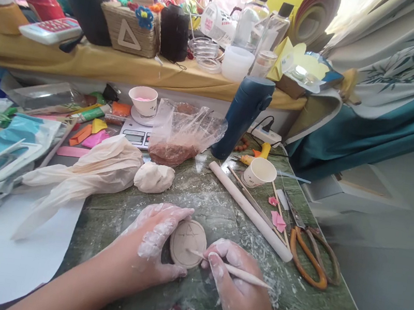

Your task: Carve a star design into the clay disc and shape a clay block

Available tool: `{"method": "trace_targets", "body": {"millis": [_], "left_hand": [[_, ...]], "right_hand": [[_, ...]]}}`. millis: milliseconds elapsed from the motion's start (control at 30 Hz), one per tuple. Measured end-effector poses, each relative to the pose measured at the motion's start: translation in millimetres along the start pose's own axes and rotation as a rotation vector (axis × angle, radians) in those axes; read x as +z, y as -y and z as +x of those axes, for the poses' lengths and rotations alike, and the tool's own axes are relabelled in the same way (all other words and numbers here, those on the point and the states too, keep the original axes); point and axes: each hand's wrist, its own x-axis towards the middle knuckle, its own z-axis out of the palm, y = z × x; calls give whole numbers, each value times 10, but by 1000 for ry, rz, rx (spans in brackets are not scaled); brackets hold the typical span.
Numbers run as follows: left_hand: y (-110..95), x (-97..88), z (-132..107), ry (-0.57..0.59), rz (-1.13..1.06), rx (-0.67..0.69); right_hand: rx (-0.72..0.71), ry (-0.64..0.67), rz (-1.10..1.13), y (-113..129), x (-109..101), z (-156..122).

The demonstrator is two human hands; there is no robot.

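Observation:
A flat round disc of pale clay (189, 241) lies on the floury green table (285, 303) right in front of me, with lines scratched into its top. My left hand (155, 244), dusted white, cups the disc's left edge with thumb and fingers curled round it. My right hand (237, 285) pinches a thin wooden stick (236, 270) like a pen, its tip resting on the disc's lower right face. A lump of white clay (154, 177) sits further back.
A long white rolling pin (249, 211) lies diagonally to the right, with orange-handled scissors (311, 255), a paper cup (259, 173) and thin tools beyond. A plastic bag of brown material (181, 135), a scale (135, 136), a blue flask (242, 116) and crumpled cream cloth (86, 172) stand behind.

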Motion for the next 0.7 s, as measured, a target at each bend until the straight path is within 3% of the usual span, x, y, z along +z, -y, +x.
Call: {"method": "trace_targets", "body": {"millis": [300,500,700], "left_hand": [[-26,-31,23,30,-3,-21],[0,-9,6,9,-8,-2],[-8,-9,12,29,-8,-28]], "right_hand": [[50,-78,22,-59,-21,-4],[-83,78,-19,40,-51,19],[23,-70,-11,-37,-19,29]]}}
